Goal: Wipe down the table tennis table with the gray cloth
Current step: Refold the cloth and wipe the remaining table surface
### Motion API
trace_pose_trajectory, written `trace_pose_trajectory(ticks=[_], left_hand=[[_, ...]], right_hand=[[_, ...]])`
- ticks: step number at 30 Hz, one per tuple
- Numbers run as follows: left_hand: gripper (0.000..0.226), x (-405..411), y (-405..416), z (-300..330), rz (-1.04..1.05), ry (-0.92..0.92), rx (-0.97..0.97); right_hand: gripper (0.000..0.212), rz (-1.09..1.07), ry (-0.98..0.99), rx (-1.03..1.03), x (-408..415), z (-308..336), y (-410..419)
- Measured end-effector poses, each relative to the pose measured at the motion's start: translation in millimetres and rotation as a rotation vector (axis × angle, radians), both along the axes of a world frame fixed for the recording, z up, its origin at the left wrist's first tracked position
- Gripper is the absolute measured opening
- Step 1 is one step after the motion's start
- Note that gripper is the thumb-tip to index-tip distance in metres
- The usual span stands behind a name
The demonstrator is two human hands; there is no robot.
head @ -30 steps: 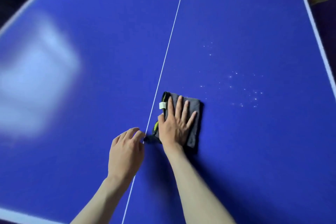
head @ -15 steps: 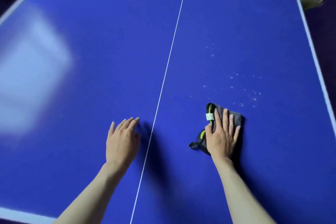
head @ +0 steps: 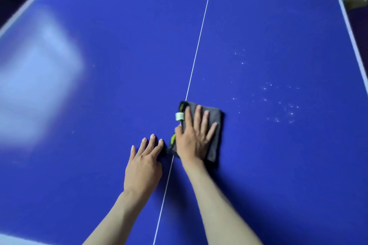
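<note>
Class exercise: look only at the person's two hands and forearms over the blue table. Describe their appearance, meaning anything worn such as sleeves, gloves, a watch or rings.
Both forearms are bare as far as the frame shows; no sleeve reaches into view. The left hand and right hand wear no gloves. No watch, bracelet or ring is visible on either wrist or on the fingers. The fingernails look short and unpainted.

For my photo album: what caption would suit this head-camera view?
Right hand presses a folded gray cloth flat beside the blue table's white centre line; left hand rests alongside.

Head camera looks steeply down, close over table point(head: 258, 26).
</note>
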State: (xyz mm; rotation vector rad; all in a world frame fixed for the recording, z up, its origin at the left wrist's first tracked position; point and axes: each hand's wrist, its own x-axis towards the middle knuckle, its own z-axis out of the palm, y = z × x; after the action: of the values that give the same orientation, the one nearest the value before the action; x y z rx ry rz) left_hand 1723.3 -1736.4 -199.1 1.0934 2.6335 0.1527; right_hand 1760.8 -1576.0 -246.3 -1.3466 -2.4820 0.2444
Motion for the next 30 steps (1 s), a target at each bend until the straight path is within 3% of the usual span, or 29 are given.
trace_pose_trajectory(ticks=[4, 8, 11, 17, 20, 23, 30], left_hand=[[0.064, -7, -6, -3, -0.03, 0.053, 0.033], [0.027, -15, 7, 11, 0.024, 0.093, 0.1], [0.022, -26, 21, 22, 0.122, 0.092, 0.158], [0.037, -59, 60, 23, 0.291, -0.003, 0.26], [0.056, -82, 72, 17, 0.188, 0.041, 0.153], [0.057, -102, 86, 10, 0.084, 0.028, 0.023], [0.061, -106, 101, -5, 0.136, -0.115, -0.035]], right_hand=[[0.07, 0.219, -0.1, -0.069, -40, 2, -10], [0.067, 0.253, -0.098, -0.047, -22, 1, 0], [0.068, 0.238, -0.085, -0.061, 2, 2, -6], [0.074, 0.214, -0.183, -0.091, 32, 3, -24], [0.077, 0.205, -0.187, -0.091, 18, 4, -10], [0.074, 0.183, -0.161, -0.074, -10, 3, 25], [0.066, 0.105, -0.115, -0.026, -93, 0, 134]])
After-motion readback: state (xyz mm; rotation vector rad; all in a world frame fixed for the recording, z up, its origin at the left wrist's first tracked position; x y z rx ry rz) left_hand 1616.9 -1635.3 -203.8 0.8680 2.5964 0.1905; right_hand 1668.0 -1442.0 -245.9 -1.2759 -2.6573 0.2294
